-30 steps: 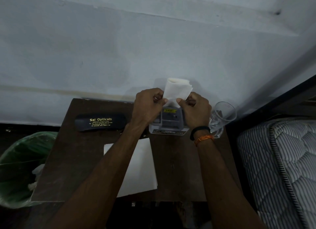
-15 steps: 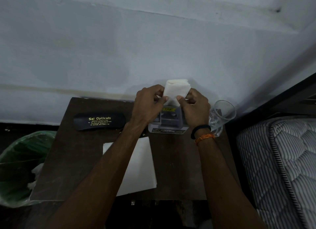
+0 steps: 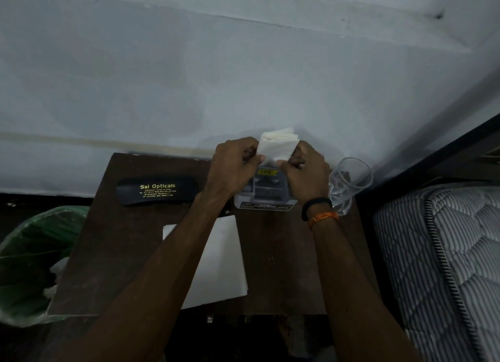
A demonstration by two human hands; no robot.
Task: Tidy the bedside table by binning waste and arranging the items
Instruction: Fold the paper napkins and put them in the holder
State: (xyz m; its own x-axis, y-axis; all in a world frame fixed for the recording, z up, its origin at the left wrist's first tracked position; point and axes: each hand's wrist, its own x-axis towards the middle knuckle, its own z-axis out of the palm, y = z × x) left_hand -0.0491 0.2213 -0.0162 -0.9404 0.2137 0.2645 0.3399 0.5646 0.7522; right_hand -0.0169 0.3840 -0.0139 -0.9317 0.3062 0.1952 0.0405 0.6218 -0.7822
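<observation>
**Both hands pinch a folded tissue at the far edge of the bedside table**

The wall (image 3: 243, 77) fills the far half of the view and runs straight behind the table, so nothing can go further back. The mattress (image 3: 443, 253) stands close along the right, its near end cut off by the frame. The dark bedside table (image 3: 273, 267) has its far edge against the wall; bare wood shows on the near right and along the left side. The green-lined bin (image 3: 29, 259) sits on the floor just beside the table's left edge, partly cut off, with pale scraps in it that are hard to make out.

A white sheet of paper (image 3: 224, 259) lies flat on the near middle of the table, its left part hidden under the left forearm. The black glasses case (image 3: 158, 189) lies far left, well apart from the hands. The grey tissue box (image 3: 263, 196) sits far centre, largely hidden by both hands; its print is too dim to read. A clear glass (image 3: 349, 185) stands just right of the right wrist, near the table's right edge.

The left hand (image 3: 232, 169) and right hand (image 3: 307, 172) each pinch a lower corner of the folded white tissue (image 3: 277, 145), held just above the box.
</observation>
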